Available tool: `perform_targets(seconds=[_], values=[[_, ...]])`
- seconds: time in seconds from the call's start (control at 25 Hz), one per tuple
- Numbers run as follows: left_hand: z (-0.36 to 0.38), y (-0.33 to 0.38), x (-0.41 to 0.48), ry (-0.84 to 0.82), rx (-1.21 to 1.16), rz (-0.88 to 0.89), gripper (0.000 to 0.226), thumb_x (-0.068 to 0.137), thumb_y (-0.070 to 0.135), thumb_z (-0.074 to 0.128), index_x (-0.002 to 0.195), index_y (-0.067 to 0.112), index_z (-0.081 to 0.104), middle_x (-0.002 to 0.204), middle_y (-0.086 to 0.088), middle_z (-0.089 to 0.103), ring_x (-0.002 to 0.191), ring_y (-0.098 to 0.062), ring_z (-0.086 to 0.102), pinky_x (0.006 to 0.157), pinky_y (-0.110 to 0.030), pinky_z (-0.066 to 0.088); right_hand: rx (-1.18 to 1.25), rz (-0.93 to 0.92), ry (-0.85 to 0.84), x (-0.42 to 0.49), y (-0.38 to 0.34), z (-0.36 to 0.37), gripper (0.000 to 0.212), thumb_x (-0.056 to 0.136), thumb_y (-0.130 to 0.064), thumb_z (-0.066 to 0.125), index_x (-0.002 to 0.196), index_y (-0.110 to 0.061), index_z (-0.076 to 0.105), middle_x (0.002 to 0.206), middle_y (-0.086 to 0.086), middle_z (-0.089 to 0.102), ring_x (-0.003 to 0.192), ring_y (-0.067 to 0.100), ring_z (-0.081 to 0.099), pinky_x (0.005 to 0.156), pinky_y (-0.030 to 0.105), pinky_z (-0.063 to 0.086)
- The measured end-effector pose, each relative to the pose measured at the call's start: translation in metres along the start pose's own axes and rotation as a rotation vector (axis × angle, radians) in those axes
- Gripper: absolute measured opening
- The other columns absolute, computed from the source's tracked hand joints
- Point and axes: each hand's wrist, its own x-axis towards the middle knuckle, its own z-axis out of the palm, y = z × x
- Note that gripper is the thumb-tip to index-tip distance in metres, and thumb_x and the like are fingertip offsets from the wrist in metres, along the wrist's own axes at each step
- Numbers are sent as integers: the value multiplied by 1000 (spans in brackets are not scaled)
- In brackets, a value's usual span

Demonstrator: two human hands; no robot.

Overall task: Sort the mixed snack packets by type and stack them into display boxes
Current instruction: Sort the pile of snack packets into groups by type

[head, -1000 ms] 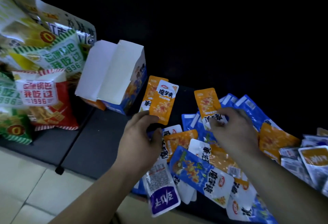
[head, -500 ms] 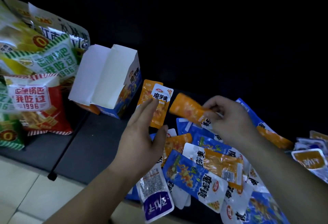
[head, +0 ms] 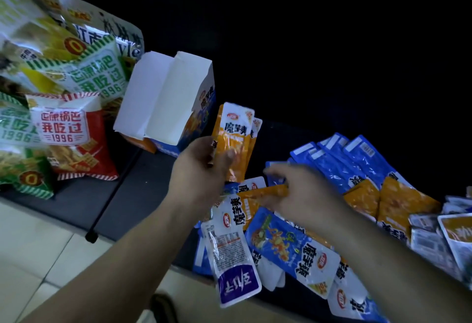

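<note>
Your left hand (head: 201, 169) clamps the upright orange stack (head: 236, 143) at frame centre. The next orange packet (head: 260, 195) lies crosswise just below, under your right hand (head: 304, 195); blur hides whether that grip pinches it.

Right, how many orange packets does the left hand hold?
2 show: the front orange packet, and a second orange packet peeking past its right edge, both in the left hand. Others may hide behind.

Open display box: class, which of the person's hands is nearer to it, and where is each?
Left. The left hand, gripping orange packets, is just below and right of the display box; the right hand is farther right, over the mixed pile.
</note>
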Motion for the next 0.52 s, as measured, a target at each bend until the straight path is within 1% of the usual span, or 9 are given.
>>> perform_targets(seconds=[0.04,0.12,0.2,0.28,0.32,0.36,0.4,0.48,0.52], values=[[-4,-9,-7,31,176,103,31,96,39,69,124,32,59,114,16,66,102,-2,66,86,-31,57,-114,-36,-56,-4,-1,9,59,90,-52,72,143,-36,52,131,-16,50,126,15,46,100,37,47],[-11,-30,-26,5,414,287,40,92,41,64,131,30,59,122,11,58,110,-14,64,85,-38,58,-209,-89,-43,-4,-3,18,60,92,-52,70,146,-36,49,133,-13,45,130,17,37,106,37,40],[-11,-45,-45,-108,619,306,52,84,52,67,130,29,60,120,8,54,109,-18,57,80,-36,54,-197,-75,-57,2,-3,18,47,94,-46,70,138,-38,56,121,-11,45,125,18,36,109,38,36],[-7,-55,-50,-151,717,295,59,77,61,72,126,29,63,117,8,50,107,-16,46,81,-29,43,-144,-47,-35,3,-5,21,22,96,-39,69,117,-40,65,106,-13,43,117,16,37,109,41,36],[-6,-54,-48,-144,676,287,56,76,59,76,123,30,64,116,9,50,106,-15,45,82,-27,41,-123,-40,-16,3,-5,23,9,97,-37,69,104,-40,65,102,-14,42,114,16,37,107,42,38],[-6,-52,-45,-128,585,268,51,77,53,80,120,31,65,114,11,50,107,-14,47,83,-27,42,-98,-28,8,2,-5,23,8,97,-34,68,93,-39,63,99,-13,43,110,15,38,103,43,40],[-6,-48,-41,-96,474,251,45,80,46,81,121,33,65,115,13,51,108,-13,51,85,-28,46,-60,-33,37,1,-7,22,15,97,-30,68,87,-38,61,96,-14,47,105,15,42,98,44,44],[-9,-37,-34,-20,267,199,43,90,38,74,129,36,57,120,16,52,110,-5,57,85,-27,52,152,7,166,3,-15,11,19,97,-21,65,84,-33,60,86,-14,57,88,11,56,77,39,54],[-12,-33,-33,16,190,169,40,94,37,70,130,38,54,121,17,52,109,0,58,84,-23,53,329,51,247,9,-21,5,17,98,-18,63,86,-31,61,82,-13,61,77,6,60,65,33,54]])
